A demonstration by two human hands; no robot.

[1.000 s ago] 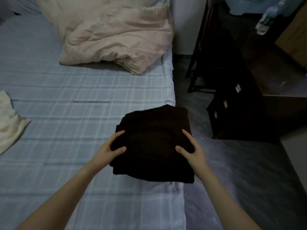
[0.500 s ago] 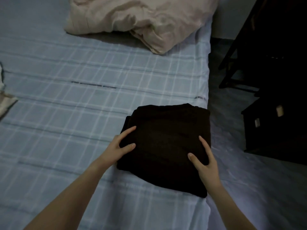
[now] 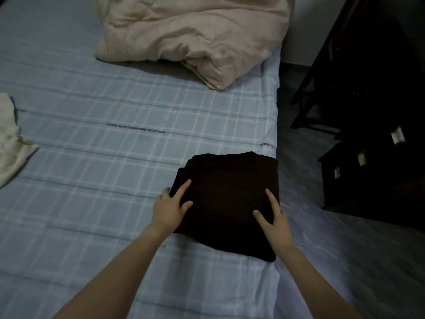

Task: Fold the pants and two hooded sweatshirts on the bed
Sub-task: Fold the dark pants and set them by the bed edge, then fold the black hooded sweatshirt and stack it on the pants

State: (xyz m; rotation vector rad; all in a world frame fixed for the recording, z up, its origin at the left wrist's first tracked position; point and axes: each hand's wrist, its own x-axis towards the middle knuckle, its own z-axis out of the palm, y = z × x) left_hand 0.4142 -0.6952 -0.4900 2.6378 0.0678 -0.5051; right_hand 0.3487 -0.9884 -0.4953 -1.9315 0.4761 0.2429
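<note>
A dark brown folded garment [image 3: 227, 199] lies as a thick square bundle at the right edge of the bed [image 3: 92, 157]. My left hand [image 3: 169, 207] clasps its left side, thumb on top and fingers curled under the edge. My right hand [image 3: 273, 223] clasps its near right side, thumb and forefinger spread on top. A cream garment [image 3: 10, 139] lies at the left edge of the bed, partly out of view. I cannot tell which garment the dark bundle is.
A crumpled beige duvet [image 3: 193, 35] fills the far end of the bed. The bed has a pale blue checked sheet. Right of the bed is grey floor [image 3: 345, 261], with dark furniture [image 3: 372, 157] standing close by.
The view has shifted left and slightly nearer. Both hands stay on the sides of the dark bundle, which has moved little on the bed.
</note>
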